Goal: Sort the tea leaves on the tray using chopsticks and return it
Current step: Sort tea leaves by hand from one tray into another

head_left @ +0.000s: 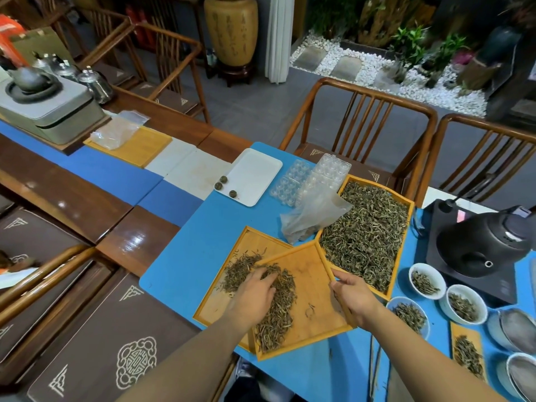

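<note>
Blue tabletop: left hand (255,294) spreads flat on tea leaves (275,309); right hand (352,297) pinches upper tray (316,274) edge (no chopsticks seen). Likely returning; next, tip gently.

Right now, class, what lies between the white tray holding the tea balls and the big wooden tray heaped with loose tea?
In the head view, clear plastic mould trays and a crumpled plastic bag lie between the white tray and the big wooden tray.

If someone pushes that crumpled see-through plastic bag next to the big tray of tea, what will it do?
The crumpled clear plastic bag would probably slide and bend instead of keeping its shape, since it lies in soft folds. It looks thin and likely very light. One edge overlaps the large wooden tray of tea leaves, so it might drag a few leaves along.
</note>
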